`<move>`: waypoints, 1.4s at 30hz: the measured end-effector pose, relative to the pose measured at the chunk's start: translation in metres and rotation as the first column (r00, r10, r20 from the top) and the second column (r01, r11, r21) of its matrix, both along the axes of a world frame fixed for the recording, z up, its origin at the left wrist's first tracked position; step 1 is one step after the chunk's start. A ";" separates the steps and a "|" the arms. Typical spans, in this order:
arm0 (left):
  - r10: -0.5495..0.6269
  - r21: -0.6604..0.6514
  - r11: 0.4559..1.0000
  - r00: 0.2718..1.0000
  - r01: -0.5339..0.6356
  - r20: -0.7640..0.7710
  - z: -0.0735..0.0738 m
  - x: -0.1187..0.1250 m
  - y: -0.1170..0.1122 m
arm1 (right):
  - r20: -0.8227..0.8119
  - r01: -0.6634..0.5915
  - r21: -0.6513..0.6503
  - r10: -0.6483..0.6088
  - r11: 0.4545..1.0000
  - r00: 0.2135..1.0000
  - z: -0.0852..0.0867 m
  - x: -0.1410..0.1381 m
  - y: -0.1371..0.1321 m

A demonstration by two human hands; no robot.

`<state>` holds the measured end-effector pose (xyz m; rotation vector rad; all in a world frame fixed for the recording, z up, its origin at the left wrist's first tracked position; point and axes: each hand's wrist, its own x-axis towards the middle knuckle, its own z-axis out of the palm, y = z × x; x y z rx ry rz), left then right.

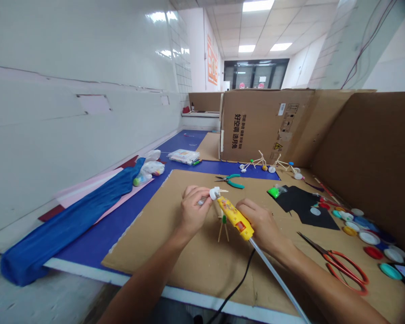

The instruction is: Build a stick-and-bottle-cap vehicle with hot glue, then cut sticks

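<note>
Cardboard sheet [185, 265] underneath, the left hand [194, 211] pinches a white cap [214, 194] while the right hand [261, 222] grips a yellow glue gun [234, 218], tip toward the cap.

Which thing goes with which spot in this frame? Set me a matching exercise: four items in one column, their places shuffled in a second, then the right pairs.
Items:
1. Yellow hot glue gun
2. Green-handled pliers
3. Red-handled scissors
4. Blue cloth

Places:
A. On the cardboard sheet, beside the coloured bottle caps
B. Gripped in the right hand
C. Stretched along the left side of the blue board
D. On the cardboard sheet, just beyond the hands

Pairs: 1-B, 2-D, 3-A, 4-C
</note>
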<state>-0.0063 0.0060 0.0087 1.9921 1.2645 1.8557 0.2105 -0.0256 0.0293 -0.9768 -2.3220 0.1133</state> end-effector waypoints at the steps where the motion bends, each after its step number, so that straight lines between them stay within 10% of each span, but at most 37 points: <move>1: 0.007 0.007 1.000 1.000 -0.007 0.002 -0.001 0.000 0.000 | 0.003 0.003 0.010 -0.003 1.000 1.000 -0.001 -0.001 0.000; 42: -0.211 -0.332 0.871 0.886 0.362 0.414 0.002 -0.002 -0.002 | -0.107 -0.055 -0.023 0.052 0.998 0.993 -0.006 0.005 0.008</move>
